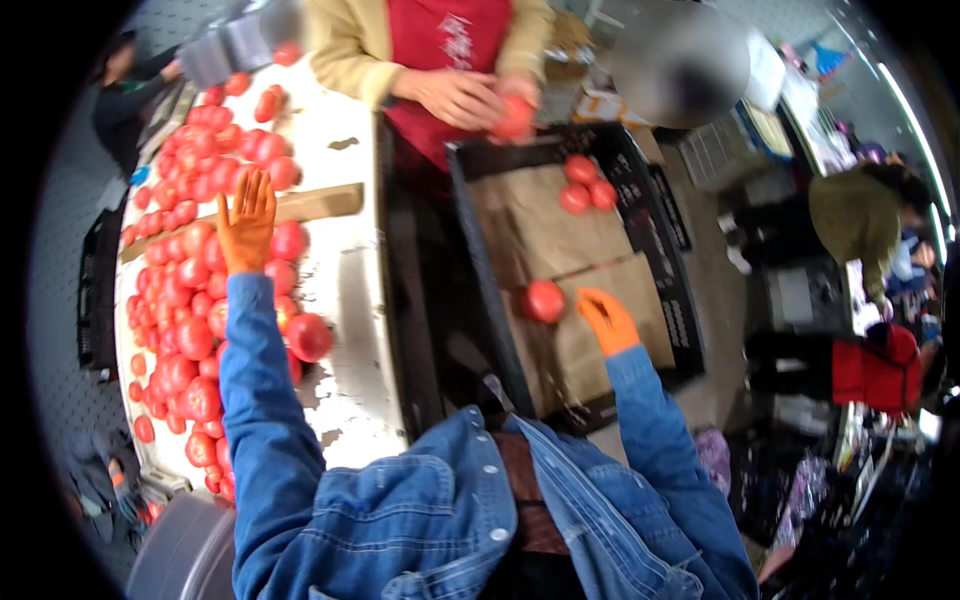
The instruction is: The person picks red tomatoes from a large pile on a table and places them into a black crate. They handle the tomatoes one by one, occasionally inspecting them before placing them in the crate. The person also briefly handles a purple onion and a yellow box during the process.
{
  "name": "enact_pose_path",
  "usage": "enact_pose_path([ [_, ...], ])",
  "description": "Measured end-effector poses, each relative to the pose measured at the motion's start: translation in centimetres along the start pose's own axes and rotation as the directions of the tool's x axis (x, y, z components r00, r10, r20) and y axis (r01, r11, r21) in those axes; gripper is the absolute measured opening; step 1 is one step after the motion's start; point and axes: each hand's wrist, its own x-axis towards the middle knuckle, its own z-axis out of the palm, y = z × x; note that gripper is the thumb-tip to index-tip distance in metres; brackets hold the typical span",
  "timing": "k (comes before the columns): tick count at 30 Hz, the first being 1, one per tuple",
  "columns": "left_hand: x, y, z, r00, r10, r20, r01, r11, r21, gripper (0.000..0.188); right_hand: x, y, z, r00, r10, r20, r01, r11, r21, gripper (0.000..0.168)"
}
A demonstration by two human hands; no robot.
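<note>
My left hand (247, 221), in an orange glove, is spread over the heap of red tomatoes (193, 339) on the white table (360, 315), its fingers reaching towards a cardboard strip (322, 204). My right hand (606, 319), gloved the same way, is over the black plastic crate (491, 300) lined with brown paper (551, 225). Its fingers are curled, with nothing seen between them. A single tomato (544, 301) lies just left of it, apart from the fingers. Farther up in the crate sits a small cluster of tomatoes (587, 184).
Across the crate, a co-worker in a red apron (450, 45) holds a tomato (513, 118) in both hands above its far edge. Grey containers (206, 60) stand at the table's far end. A round grey tub (184, 551) is at lower left. Other people stand at right.
</note>
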Motion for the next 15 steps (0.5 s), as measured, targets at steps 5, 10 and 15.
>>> enact_pose_path([
  [5, -9.7, -7.1, -5.4, 0.864, -0.500, 0.052, 0.487, 0.858, 0.164, 0.047, 3.5, 7.8, -0.2, 0.973, 0.229, -0.041, -0.232, 0.966, -0.116, 0.053],
  [10, -21.0, -15.6, 0.3, 0.627, -0.774, -0.093, 0.779, 0.619, 0.100, 0.044, 4.3, 6.3, 7.7, 0.987, 0.139, 0.085, -0.046, 0.735, -0.677, 0.080],
  [15, -25.9, -18.3, 5.5, 0.558, -0.812, -0.170, 0.815, 0.498, 0.296, 0.045, 5.4, 8.5, 9.3, 0.971, 0.240, 0.015, -0.207, 0.865, -0.457, 0.079],
])
